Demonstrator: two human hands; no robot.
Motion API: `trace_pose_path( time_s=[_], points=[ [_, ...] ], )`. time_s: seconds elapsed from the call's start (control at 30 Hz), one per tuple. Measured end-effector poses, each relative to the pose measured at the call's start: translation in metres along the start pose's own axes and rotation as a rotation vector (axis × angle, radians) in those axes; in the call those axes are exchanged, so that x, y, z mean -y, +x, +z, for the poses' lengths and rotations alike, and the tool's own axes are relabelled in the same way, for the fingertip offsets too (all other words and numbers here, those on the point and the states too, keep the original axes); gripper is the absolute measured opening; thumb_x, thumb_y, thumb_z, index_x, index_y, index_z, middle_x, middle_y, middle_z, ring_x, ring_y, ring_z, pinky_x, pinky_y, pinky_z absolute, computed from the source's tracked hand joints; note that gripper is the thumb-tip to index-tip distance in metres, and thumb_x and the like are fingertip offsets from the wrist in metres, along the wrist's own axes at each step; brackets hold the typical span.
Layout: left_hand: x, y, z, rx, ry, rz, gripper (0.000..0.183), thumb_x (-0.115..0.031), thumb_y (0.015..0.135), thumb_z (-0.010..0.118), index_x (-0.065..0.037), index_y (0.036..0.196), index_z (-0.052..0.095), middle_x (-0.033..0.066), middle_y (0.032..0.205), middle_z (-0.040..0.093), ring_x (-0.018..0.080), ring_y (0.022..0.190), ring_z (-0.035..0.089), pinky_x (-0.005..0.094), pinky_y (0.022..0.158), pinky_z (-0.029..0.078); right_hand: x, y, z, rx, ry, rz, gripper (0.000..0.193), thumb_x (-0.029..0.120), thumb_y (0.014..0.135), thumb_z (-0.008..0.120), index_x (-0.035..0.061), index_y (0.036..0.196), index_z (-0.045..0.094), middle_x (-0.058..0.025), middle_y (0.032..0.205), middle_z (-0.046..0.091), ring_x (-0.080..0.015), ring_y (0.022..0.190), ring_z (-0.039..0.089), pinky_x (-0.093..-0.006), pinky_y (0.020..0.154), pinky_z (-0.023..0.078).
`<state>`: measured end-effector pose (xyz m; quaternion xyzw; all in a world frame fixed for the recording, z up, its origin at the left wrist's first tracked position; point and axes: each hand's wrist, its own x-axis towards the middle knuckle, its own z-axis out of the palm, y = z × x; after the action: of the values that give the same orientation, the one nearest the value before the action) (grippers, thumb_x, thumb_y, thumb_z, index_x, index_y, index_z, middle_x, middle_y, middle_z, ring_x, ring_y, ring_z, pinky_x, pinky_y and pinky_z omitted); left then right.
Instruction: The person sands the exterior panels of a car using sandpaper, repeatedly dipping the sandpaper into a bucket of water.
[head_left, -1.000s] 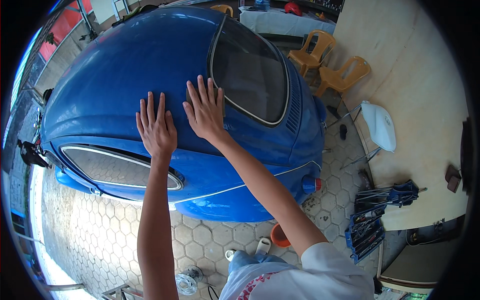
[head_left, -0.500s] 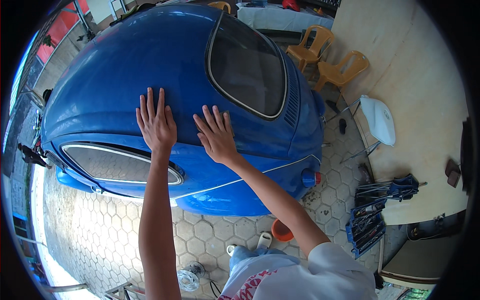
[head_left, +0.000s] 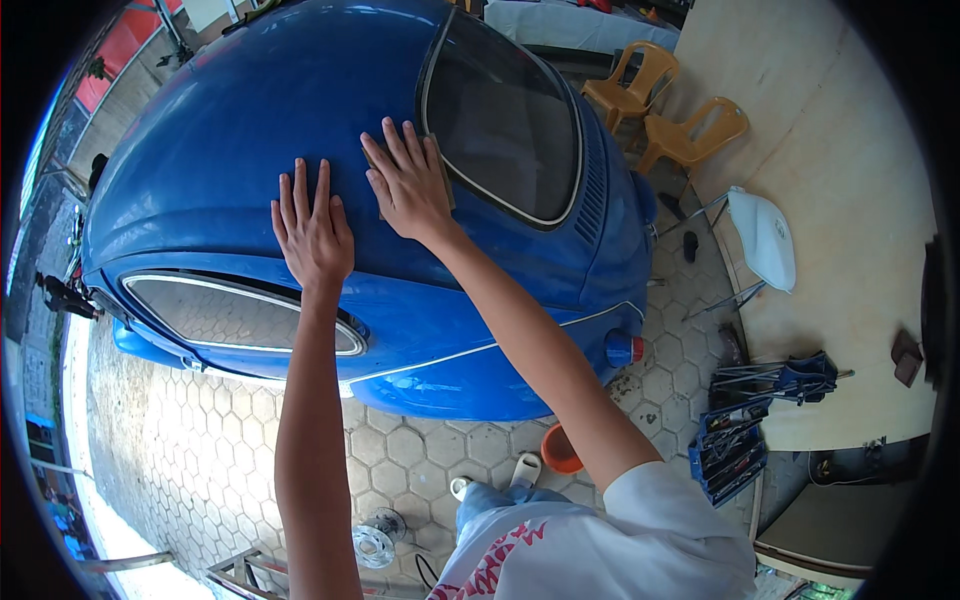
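The right hand [head_left: 412, 190] lies palm down over a brown pad [head_left: 446, 188] on the blue car [head_left: 250, 120], its fingers straight and slightly spread, with the thumb out toward the left. The pad is beneath that hand, between it and the bodywork: a strip shows along the little-finger side, a smaller bit shows on the thumb side, and the middle is covered by the fingers and palm. It is laid under the hand rather than pinched. Pad and hand are just beside the lower left edge of the rear window [head_left: 505, 120], on the painted metal. The left hand [head_left: 314, 235] is to the left of the pad and a little nearer the person, apart from it, flat on the car with fingers extended and parted, holding nothing visible. It lies just above the side window [head_left: 215, 315]. Below the car, on the paving [head_left: 390, 445], an orange bucket [head_left: 561, 450] is near the person's sandals [head_left: 527, 470]. A blue toolbox [head_left: 725, 455] is farther right, and two tan chairs [head_left: 695, 135] are beyond the car's rear.
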<state>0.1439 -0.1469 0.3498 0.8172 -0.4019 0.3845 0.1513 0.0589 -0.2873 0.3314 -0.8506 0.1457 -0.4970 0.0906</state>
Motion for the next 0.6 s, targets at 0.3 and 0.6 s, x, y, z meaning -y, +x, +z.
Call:
trace_pose_path(
  time_s=[0.3,0.6],
  points=[
    [-0.006,0.002,0.001,-0.005,0.015,0.007,0.046,-0.035,0.105,0.031,-0.028,0.149,0.043,0.0022,0.158,0.035,0.0270,0.148,0.026,0.0478,0.122,0.016,0.008,-0.097,-0.026,0.193,-0.111,0.128,0.052,0.037,0.105,0.032,0.0192,0.154,0.034,-0.0149,0.163,0.019,-0.0402,0.150,0.014,-0.0596,0.118,0.012],
    [-0.007,0.000,-0.001,-0.040,-0.039,0.020,0.045,-0.032,0.103,0.036,-0.025,0.146,0.048,0.0046,0.156,0.039,0.0288,0.147,0.030,0.0487,0.121,0.019,0.004,-0.014,-0.011,0.007,-0.057,0.078,0.050,0.033,0.103,0.041,0.0159,0.150,0.042,-0.0177,0.160,0.026,-0.0417,0.147,0.022,-0.0593,0.118,0.016]
  ],
)
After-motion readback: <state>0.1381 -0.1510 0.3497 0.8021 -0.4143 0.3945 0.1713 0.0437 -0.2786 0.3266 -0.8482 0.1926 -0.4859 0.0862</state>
